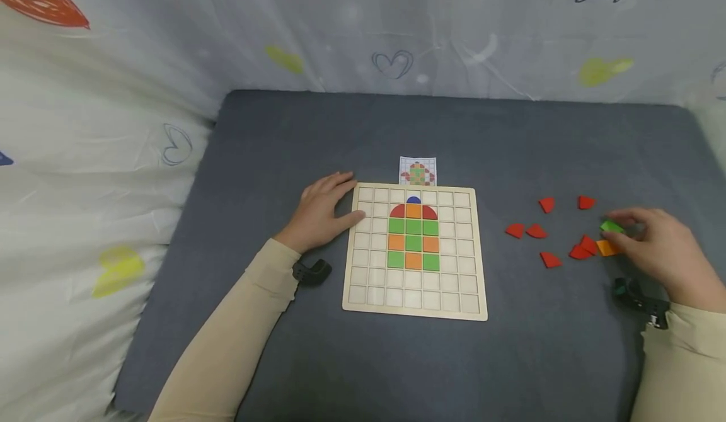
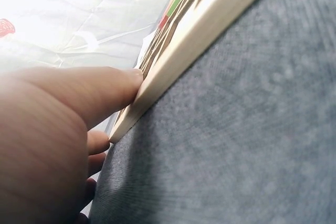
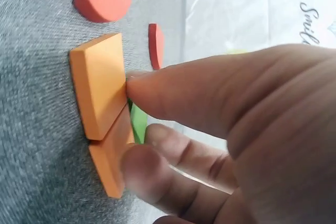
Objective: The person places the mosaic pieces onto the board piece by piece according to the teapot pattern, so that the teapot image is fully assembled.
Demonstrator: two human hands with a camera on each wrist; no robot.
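Observation:
My left hand lies along the upper left edge of a wooden grid board, its fingers extended and its thumb resting on the rim. Green, orange and red pieces fill a pattern in the board's middle columns, topped by a blue half-round piece. At the right, my right hand pinches a green tile between thumb and fingers. Beside that thumb lie two orange square tiles, touching each other; the green tile is partly hidden behind them in the right wrist view.
Several red quarter-round pieces lie scattered between the board and my right hand. A small printed pattern card sits against the board's far edge. The dark grey tabletop meets a patterned white curtain behind.

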